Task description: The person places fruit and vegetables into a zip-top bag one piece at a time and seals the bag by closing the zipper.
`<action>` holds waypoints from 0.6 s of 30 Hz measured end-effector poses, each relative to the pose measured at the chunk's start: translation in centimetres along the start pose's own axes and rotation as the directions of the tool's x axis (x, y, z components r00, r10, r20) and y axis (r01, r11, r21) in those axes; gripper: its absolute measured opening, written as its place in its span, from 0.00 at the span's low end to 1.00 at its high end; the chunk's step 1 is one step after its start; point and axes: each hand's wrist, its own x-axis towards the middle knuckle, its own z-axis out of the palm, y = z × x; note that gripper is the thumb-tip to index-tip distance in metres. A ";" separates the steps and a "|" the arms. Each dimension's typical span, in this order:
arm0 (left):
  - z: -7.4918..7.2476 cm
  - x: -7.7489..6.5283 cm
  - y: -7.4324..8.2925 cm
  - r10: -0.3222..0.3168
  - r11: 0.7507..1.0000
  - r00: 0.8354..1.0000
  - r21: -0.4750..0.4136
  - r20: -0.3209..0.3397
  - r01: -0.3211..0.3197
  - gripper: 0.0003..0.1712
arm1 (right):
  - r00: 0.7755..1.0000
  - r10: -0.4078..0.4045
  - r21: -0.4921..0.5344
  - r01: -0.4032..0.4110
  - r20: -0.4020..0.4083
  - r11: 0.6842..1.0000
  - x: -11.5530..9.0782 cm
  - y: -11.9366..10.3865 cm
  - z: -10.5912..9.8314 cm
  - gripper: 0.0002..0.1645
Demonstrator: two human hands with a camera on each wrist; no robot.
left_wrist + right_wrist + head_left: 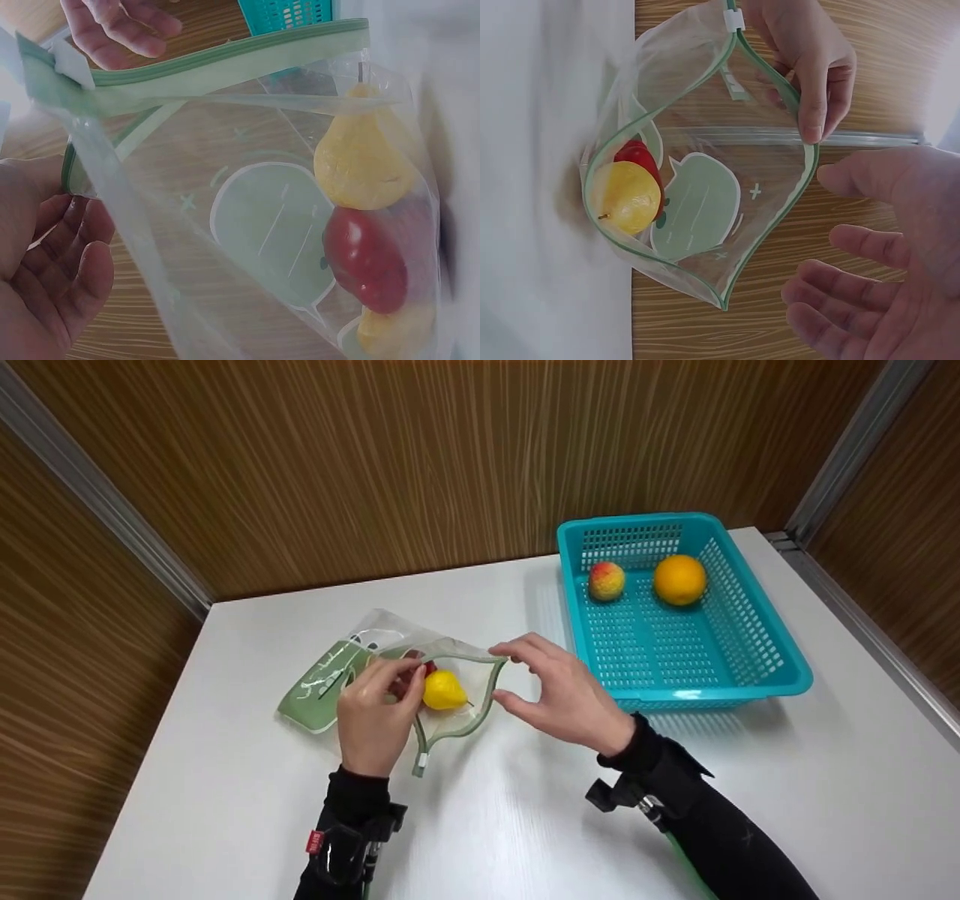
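Note:
A clear zip bag [469, 726] with green edging and a white slider stands with its mouth spread. My left hand [375, 716] pinches its rim between thumb and fingers, as the right wrist view confirms. Inside lie a yellow pear [364, 154], a shiny red fruit [366, 259] and, lower in the left wrist view, another yellowish fruit [397, 330] blurred by the plastic. My right hand [566, 690] hovers by the bag's right corner, fingers spread and thumb apart. In the right wrist view, a small gap separates those fingers from the rim, and they hold nothing.
A teal perforated basket [694, 691] stands at the right of the white table [225, 802], holding a red-yellow peach [606, 581] and an orange [679, 580]. Wood-grain panels [390, 472] rise behind the table and at both sides.

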 end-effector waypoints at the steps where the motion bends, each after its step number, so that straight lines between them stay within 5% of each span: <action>1: 0.0 0.0 0.0 0.000 1.000 1.000 -0.001 0.001 0.000 0.06 | 1.000 0.007 0.006 -0.007 -0.006 1.000 0.0 0.0 -0.3 0.26; 11: -0.1 0.0 -0.1 -0.010 1.000 1.000 0.013 0.008 0.010 0.06 | 0.993 0.103 -0.027 -0.105 -0.060 0.994 0.1 1.8 -3.3 0.28; 18: -0.2 0.1 -0.1 -0.004 1.000 1.000 0.008 0.003 0.004 0.06 | 0.984 0.176 -0.111 -0.176 -0.013 0.978 0.3 3.3 -6.2 0.34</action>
